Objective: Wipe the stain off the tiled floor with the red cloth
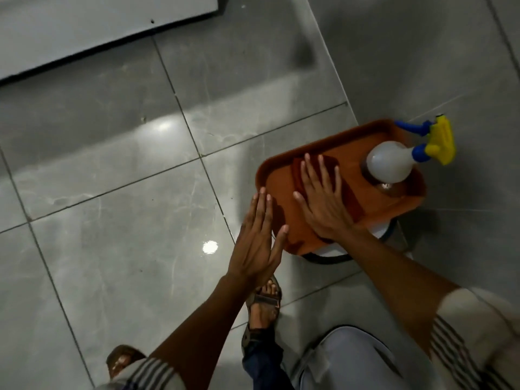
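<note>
A grey tiled floor (118, 192) with dark grout lines fills most of the frame, and two bright reflections are seen on it near the centre. No stain can be made out clearly on the tiles. At the right of the frame an orange tray (281, 175) is carried on a white stool (332, 250) that is mostly hidden beneath it. The red cloth (349, 198) is laid folded on the tray, towards its middle. The right hand (320, 201) is spread flat, fingers extended and slightly apart, and is placed palm down on the cloth; nothing is gripped by it. The left hand (260, 237) is held open as well, fingers straight and together, just beside the left rim of the tray, with its fingertips at that rim; whether the rim is touched cannot be told. A white spray bottle (389, 163) with a blue and yellow trigger head (439, 140) is stood at the far right end of the tray. A sandalled foot (263, 308) is seen on the floor at the lower centre, and striped sleeves (461, 333) appear at the bottom edge
</note>
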